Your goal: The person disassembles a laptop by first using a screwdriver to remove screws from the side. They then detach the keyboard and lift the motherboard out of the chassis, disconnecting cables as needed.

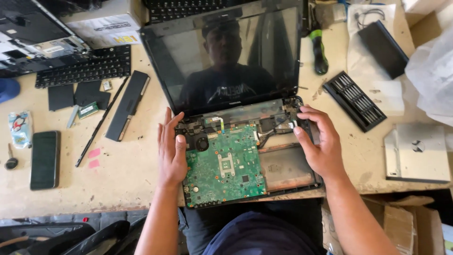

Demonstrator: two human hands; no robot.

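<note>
Worn beige worktable (132, 179), scuffed and stained, evenly lit. Near edge chipped. Cardboard boxes (401, 222) under it at near right; dark floor at near left.

Hidden and cut-off parts, opened laptop on the bench

Left hand (171, 151) covers the left rim of the laptop base (288, 170); right hand (320, 141) hides its upper right corner and hinge area. Base's near edge overhangs the table (122, 179), underside unseen. Second laptop (28, 33) cropped at top left, another keyboard (188, 7) cut by the top edge. Parts on the green motherboard (224, 165) too small to identify. Small chip (88, 110) beside the loose covers, detail unreadable.
</note>
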